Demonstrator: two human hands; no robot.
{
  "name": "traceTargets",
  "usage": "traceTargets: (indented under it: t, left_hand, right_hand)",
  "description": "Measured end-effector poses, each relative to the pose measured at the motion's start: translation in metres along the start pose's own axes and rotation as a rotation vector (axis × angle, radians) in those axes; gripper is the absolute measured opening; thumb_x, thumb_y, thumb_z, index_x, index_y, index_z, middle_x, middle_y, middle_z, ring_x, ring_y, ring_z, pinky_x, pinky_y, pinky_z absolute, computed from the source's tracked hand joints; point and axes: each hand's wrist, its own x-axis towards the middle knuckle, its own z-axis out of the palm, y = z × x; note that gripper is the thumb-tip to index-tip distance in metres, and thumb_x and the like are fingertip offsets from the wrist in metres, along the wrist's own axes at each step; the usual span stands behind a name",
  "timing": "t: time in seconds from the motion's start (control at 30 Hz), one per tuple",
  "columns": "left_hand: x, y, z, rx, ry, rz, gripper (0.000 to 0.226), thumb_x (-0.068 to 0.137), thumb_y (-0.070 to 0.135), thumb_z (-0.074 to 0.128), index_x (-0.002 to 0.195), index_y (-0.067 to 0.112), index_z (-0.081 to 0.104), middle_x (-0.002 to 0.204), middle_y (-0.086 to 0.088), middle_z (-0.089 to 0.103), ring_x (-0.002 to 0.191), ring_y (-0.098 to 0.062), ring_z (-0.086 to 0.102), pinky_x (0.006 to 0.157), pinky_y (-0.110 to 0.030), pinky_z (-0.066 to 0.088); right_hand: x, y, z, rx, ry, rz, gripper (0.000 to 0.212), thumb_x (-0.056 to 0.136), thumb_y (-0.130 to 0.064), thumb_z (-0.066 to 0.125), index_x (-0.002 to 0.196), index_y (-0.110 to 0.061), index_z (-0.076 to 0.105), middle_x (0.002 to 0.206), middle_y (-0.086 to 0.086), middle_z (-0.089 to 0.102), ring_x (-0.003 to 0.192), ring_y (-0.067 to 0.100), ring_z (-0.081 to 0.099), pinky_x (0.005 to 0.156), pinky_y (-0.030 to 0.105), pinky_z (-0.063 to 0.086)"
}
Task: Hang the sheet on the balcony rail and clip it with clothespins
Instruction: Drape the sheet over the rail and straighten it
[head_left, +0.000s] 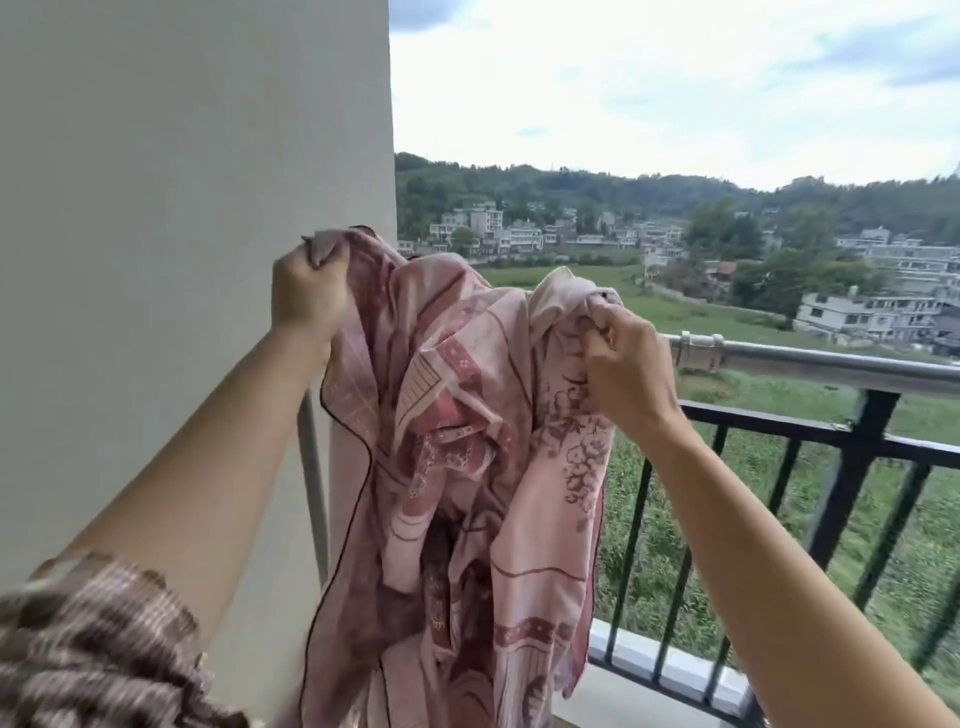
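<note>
A pink patterned sheet (457, 467) hangs bunched between my two raised hands, in front of the balcony corner. My left hand (306, 296) grips one top edge of it near the grey wall. My right hand (623, 364) grips another bunched part just left of the silver rail (831, 366). The sheet's lower folds drop out of view at the bottom. Something pale, perhaps clothespins (696, 351), is clamped on the silver rail close to my right hand.
A black metal railing (872, 441) with vertical bars runs below the silver rail to the right. A grey wall (182, 182) fills the left, with a grey pipe (314, 478) along it. Beyond the rail lie fields and houses.
</note>
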Motion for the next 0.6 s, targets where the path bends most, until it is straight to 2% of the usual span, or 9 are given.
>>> traceTargets:
  t: [0.07, 0.13, 0.17, 0.27, 0.3, 0.33, 0.4, 0.5, 0.6]
  left_hand:
    - [0.042, 0.022, 0.014, -0.129, -0.092, -0.052, 0.022, 0.089, 0.032, 0.055, 0.091, 0.010, 0.057, 0.076, -0.003, 0.054, 0.073, -0.016, 0.056, 0.068, -0.029, 0.044]
    - [0.068, 0.029, 0.029, -0.212, -0.233, -0.072, 0.025, 0.086, 0.032, 0.057, 0.100, 0.013, 0.052, 0.087, -0.004, 0.057, 0.082, -0.019, 0.060, 0.075, -0.028, 0.050]
    - [0.074, 0.026, 0.036, -0.163, -0.306, -0.080, 0.026, 0.085, 0.031, 0.060, 0.101, 0.012, 0.051, 0.094, -0.006, 0.056, 0.087, -0.020, 0.059, 0.078, -0.028, 0.049]
    - [0.068, -0.007, 0.044, 0.545, -0.546, -0.082, 0.034, 0.083, 0.026, 0.066, 0.104, 0.001, 0.058, 0.110, -0.014, 0.058, 0.100, -0.029, 0.057, 0.082, -0.032, 0.045]
    - [0.064, -0.021, 0.045, 0.691, -0.586, -0.095, 0.039, 0.083, 0.025, 0.067, 0.108, -0.005, 0.060, 0.113, -0.018, 0.060, 0.103, -0.032, 0.058, 0.082, -0.034, 0.045]
    - [0.057, -0.032, 0.044, 0.729, -0.578, -0.105, 0.043, 0.082, 0.026, 0.067, 0.109, -0.007, 0.061, 0.115, -0.020, 0.061, 0.105, -0.035, 0.058, 0.084, -0.035, 0.045]
    - [0.045, -0.041, 0.043, 0.683, -0.414, -0.138, 0.049, 0.082, 0.037, 0.067, 0.112, -0.002, 0.063, 0.117, -0.023, 0.062, 0.109, -0.036, 0.058, 0.089, -0.036, 0.045]
    - [0.029, -0.032, 0.043, 0.644, -0.120, -0.127, 0.050, 0.083, 0.052, 0.060, 0.111, 0.010, 0.063, 0.119, -0.019, 0.062, 0.113, -0.038, 0.056, 0.090, -0.038, 0.044]
    - [-0.002, -0.026, 0.045, 0.560, -0.119, -0.235, 0.066, 0.082, 0.053, 0.056, 0.127, 0.004, 0.050, 0.134, -0.023, 0.049, 0.126, -0.041, 0.043, 0.101, -0.049, 0.040]
  right_hand:
    - [0.017, -0.011, -0.010, 0.058, 0.060, 0.058, 0.020, 0.094, -0.011, 0.042, 0.085, -0.007, 0.059, 0.075, 0.001, 0.058, 0.065, 0.013, 0.052, 0.057, 0.027, 0.042]
    - [0.036, -0.014, -0.024, 0.051, 0.146, 0.118, 0.018, 0.096, -0.010, 0.040, 0.082, -0.008, 0.053, 0.071, -0.002, 0.051, 0.061, 0.009, 0.045, 0.058, 0.026, 0.036]
    - [0.044, -0.012, -0.033, 0.043, 0.193, 0.146, 0.018, 0.097, -0.010, 0.040, 0.083, -0.009, 0.051, 0.071, -0.001, 0.051, 0.061, 0.010, 0.044, 0.059, 0.027, 0.037]
    - [0.049, 0.004, -0.057, -0.024, 0.275, 0.183, 0.016, 0.098, -0.014, 0.042, 0.086, -0.011, 0.052, 0.073, 0.001, 0.053, 0.061, 0.013, 0.047, 0.058, 0.025, 0.035]
    - [0.046, 0.011, -0.064, -0.068, 0.271, 0.174, 0.017, 0.098, -0.015, 0.044, 0.084, -0.011, 0.053, 0.073, 0.001, 0.053, 0.063, 0.017, 0.048, 0.058, 0.026, 0.033]
    - [0.042, 0.017, -0.069, -0.112, 0.252, 0.161, 0.019, 0.096, -0.016, 0.047, 0.081, -0.009, 0.055, 0.072, 0.003, 0.054, 0.066, 0.020, 0.049, 0.058, 0.027, 0.032]
    - [0.037, 0.022, -0.080, -0.171, 0.196, 0.147, 0.020, 0.093, -0.017, 0.051, 0.077, -0.007, 0.058, 0.067, 0.003, 0.054, 0.063, 0.021, 0.050, 0.050, 0.027, 0.030]
    - [0.033, 0.023, -0.091, -0.190, 0.132, 0.134, 0.018, 0.093, -0.018, 0.054, 0.080, -0.009, 0.061, 0.065, -0.003, 0.054, 0.057, 0.006, 0.047, 0.047, 0.019, 0.031]
    - [0.027, 0.023, -0.091, -0.165, 0.129, 0.109, 0.018, 0.093, -0.019, 0.055, 0.082, -0.008, 0.062, 0.070, 0.000, 0.058, 0.059, 0.009, 0.051, 0.049, 0.020, 0.035]
